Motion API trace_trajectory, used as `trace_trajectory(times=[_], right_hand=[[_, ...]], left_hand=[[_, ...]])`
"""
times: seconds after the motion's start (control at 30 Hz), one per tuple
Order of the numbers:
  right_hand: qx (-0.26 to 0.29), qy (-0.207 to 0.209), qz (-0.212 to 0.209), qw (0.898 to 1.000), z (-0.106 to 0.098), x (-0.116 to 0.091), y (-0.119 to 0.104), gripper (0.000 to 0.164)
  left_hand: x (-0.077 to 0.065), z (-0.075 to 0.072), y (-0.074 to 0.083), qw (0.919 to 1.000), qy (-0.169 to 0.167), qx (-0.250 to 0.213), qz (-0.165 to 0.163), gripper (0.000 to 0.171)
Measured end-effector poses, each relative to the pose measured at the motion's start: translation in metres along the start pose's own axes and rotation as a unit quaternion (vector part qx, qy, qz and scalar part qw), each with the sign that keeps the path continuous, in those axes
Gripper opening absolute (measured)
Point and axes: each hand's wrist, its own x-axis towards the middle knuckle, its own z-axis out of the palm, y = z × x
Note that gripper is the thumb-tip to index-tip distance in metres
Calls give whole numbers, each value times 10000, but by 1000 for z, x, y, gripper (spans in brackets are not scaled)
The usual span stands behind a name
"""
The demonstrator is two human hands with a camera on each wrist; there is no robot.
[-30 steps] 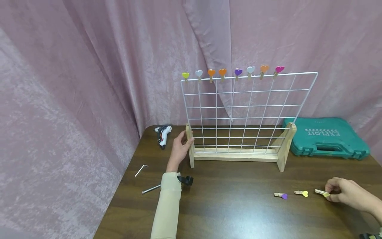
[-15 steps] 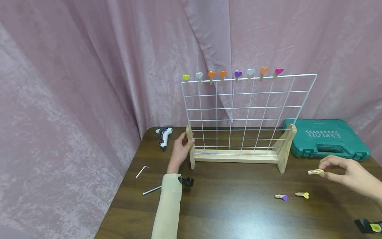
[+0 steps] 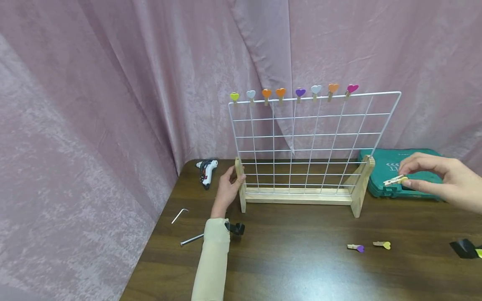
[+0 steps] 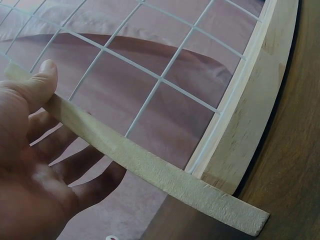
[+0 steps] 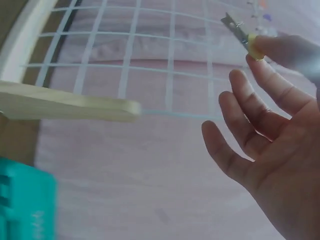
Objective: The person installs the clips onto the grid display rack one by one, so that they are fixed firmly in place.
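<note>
My right hand [image 3: 440, 177] pinches a small wooden clothespin [image 3: 393, 180] with a yellow heart between thumb and forefinger, raised in front of the green case. In the right wrist view the clothespin [image 5: 235, 29] points away from the fingertips, and the other fingers are spread. My left hand [image 3: 227, 190] grips the left wooden upright [image 4: 135, 155] of the stand, its thumb on the near side and fingers behind. A white wire grid [image 3: 312, 134] stands upright in that wooden base [image 3: 297, 199]. Along the left part of its top bar sit several heart clothespins [image 3: 280, 93] in mixed colours.
On the table [image 3: 286, 259] lie a purple-heart clothespin [image 3: 355, 248] and a yellow-heart clothespin [image 3: 382, 245]. A green tool case [image 3: 380, 167] is behind on the right. At left are a glue gun [image 3: 206, 172], a hex key [image 3: 179, 215] and a long bolt [image 3: 192, 239].
My right hand has picked the yellow-heart clothespin up off the table and raised it up to the level of the green case. The left hand keeps its grip on the upright.
</note>
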Motion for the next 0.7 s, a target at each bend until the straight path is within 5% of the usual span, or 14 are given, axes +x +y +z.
trace_trajectory(times=[0.13, 0.3, 0.5, 0.7], right_hand=[[-1037, 63, -571, 9929, -14, 23, -11, 37], [-2148, 62, -1277, 9682, -34, 50, -23, 36], [-2637, -93, -1692, 9496, -58, 85, -42, 23], [-2918, -78, -1954, 9363, -76, 120, -61, 23]], left_hand=[[1, 0, 2, 9998, -37, -54, -211, 43], [0, -1, 9, 9995, -109, -91, -273, 43], [-5, -1, 28, 9992, -194, -64, -343, 40], [-4, -1, 31, 9995, -205, 78, -217, 40]])
